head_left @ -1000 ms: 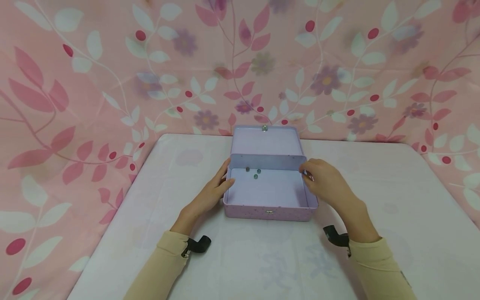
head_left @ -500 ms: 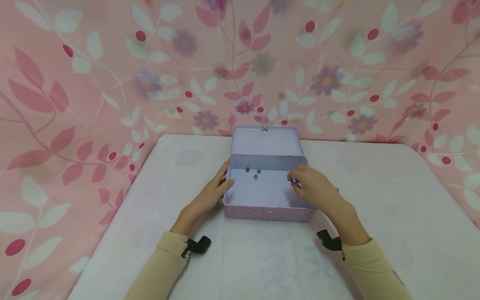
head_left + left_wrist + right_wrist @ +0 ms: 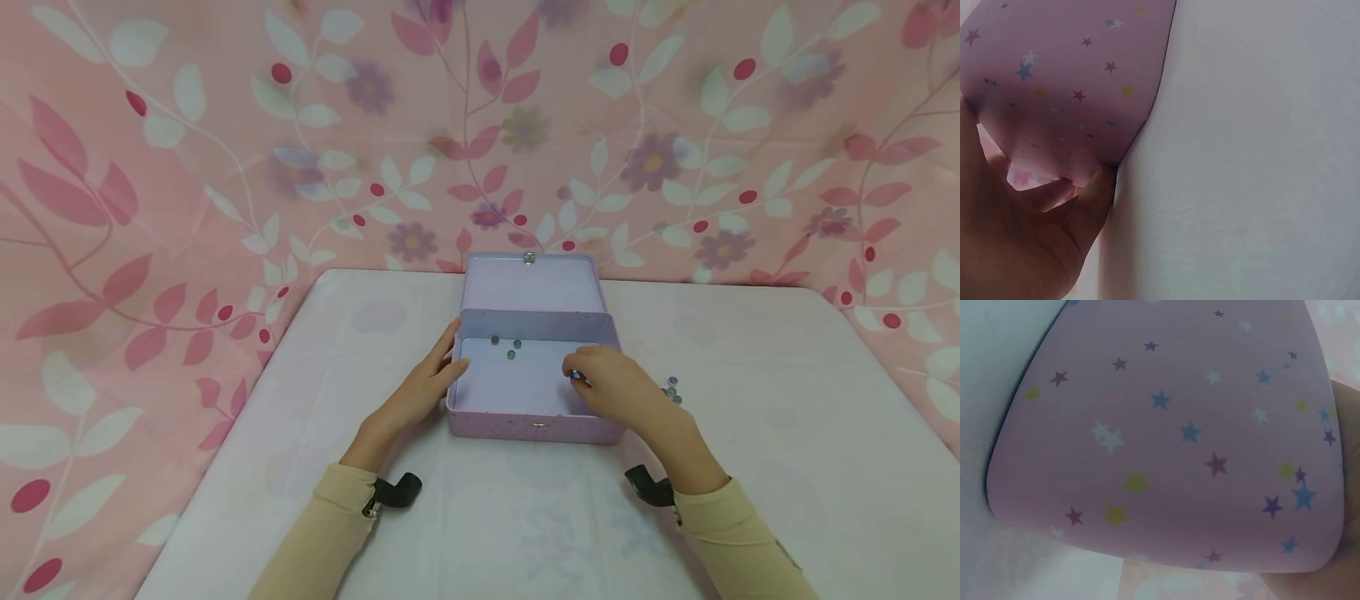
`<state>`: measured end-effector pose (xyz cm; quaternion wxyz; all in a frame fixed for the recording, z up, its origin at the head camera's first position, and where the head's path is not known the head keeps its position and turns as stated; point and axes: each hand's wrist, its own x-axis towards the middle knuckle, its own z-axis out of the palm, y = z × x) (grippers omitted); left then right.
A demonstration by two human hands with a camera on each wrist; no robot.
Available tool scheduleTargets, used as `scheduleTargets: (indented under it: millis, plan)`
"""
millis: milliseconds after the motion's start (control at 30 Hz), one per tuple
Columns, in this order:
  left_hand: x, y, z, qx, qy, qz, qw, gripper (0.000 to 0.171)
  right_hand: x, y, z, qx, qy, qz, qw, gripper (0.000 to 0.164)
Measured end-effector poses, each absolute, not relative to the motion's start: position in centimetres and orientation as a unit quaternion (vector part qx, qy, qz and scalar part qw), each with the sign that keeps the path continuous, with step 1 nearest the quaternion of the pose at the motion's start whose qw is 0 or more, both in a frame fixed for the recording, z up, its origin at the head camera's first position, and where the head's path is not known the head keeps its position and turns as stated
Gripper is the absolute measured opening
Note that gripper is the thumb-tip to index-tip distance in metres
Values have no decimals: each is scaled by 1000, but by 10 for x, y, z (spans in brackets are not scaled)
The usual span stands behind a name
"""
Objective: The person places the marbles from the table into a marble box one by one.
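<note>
A lilac tin box (image 3: 536,427) with small stars on its outside stands in the middle of the table, its hinged lid (image 3: 531,285) folded back. My left hand (image 3: 420,386) holds the box's left wall, with the thumb over the rim and the fingers outside. Inside, over the right part of the floor, my right hand (image 3: 621,388) pinches a small bluish marble (image 3: 575,375), partly hidden by the fingers. Three greenish glass marbles (image 3: 512,355) lie near the back left of the box floor. The right wrist view shows mostly the starry box wall (image 3: 1172,456).
Several more marbles (image 3: 672,382) lie on the table right of the box, partly behind my right wrist. A white cloth (image 3: 480,517) covers the table. Pink floral fabric (image 3: 337,142) hangs behind and at the sides. A metal clasp (image 3: 539,426) sits on the box front.
My right hand has moved left and toward me, from the box's right rim to over its floor, with the marble in its fingers. Marbles behind it have come into view. The left hand stays put.
</note>
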<state>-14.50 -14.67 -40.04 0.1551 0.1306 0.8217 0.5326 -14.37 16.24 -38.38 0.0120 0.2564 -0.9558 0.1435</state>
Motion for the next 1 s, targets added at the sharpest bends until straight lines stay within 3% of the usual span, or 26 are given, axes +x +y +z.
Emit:
scheduleTargets:
  millis: [867,1000]
  plan:
    - [-144,-147,-399,129,822,532,160,71,-143,162,-385,247,-960,135,-13,10]
    - [-152,-149,-416,130,824,530,153,70,-143,164,-382,246,-959,143,-11,12]
